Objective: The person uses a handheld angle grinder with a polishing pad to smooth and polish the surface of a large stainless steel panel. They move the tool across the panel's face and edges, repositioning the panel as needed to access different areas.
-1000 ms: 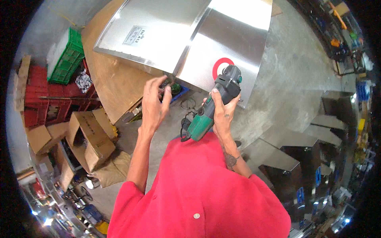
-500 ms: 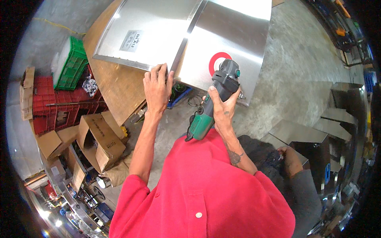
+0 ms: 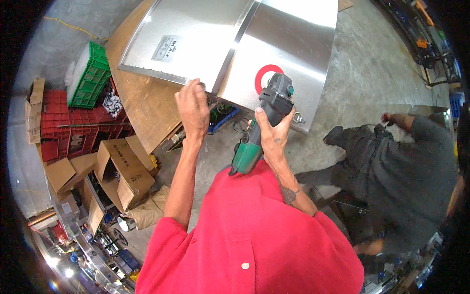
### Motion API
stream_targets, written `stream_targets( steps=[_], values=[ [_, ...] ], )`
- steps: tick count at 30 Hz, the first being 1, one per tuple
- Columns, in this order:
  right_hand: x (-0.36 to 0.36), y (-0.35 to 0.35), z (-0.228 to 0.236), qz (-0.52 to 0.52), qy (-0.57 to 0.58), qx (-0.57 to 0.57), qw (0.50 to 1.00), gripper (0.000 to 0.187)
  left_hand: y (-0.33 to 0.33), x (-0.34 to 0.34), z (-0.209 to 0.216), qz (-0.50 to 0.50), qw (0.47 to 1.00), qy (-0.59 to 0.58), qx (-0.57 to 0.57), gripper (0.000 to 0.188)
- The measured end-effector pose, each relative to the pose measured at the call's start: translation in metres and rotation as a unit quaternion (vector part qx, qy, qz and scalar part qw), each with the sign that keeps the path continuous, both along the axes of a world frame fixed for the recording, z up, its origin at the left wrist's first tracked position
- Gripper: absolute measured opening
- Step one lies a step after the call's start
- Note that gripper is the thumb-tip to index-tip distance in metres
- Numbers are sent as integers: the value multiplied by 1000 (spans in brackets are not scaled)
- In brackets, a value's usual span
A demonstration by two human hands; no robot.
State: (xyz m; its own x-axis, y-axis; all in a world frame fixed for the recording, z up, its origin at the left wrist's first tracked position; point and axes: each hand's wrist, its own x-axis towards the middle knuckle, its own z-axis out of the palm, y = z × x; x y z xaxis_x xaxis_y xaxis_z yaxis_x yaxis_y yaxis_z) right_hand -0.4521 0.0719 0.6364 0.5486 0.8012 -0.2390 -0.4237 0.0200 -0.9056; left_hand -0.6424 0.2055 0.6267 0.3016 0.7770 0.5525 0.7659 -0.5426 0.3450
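Head view, grinder [image 3: 267, 125] in right hand [image 3: 273, 139], left hand [image 3: 193, 105] on sheet [image 3: 196, 44]

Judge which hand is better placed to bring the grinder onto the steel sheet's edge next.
Probably the right hand: it already grips the green angle grinder, head near the steel sheet. The left hand rests on the sheet's edge.

The angle grinder [image 3: 262, 128] had a green handle and dark grey head. The metal sheet [image 3: 230, 44] was silver with a red ring; the surface [image 3: 142, 98] brown wood, seemingly plywood. Crates were green [image 3: 88, 76] and red [image 3: 63, 122].
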Motion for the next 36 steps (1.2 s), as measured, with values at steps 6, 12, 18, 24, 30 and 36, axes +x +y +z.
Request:
stream_targets(
  steps=[6, 12, 18, 24, 30, 36],
  values=[
    [-1, -1, -13, 2, -45, -5, 999, 99, -67, 1, 22, 63, 922, -267, -274, 34],
    [-7, -4, 21, 44, -135, 39, 989, 105, -155, 14, 53, -190, 785, -135, -573, 89],
    [-9, 11, 66, 155, -376, 86, 910, 110, -169, 38, 15, -184, 762, -342, -518, 95],
    [-14, 20, 87, 312, -372, -5, 874, 103, -162, 24, 20, -267, 772, -278, -505, 104],
    [-6, 11, 60, 450, -436, -68, 777, 113, -168, 0, 7, -217, 558, -518, -610, 100],
    [-10, 6, 42, 480, -449, -73, 750, 114, -165, 4, -3, -202, 577, -470, -637, 95]
  ],
)
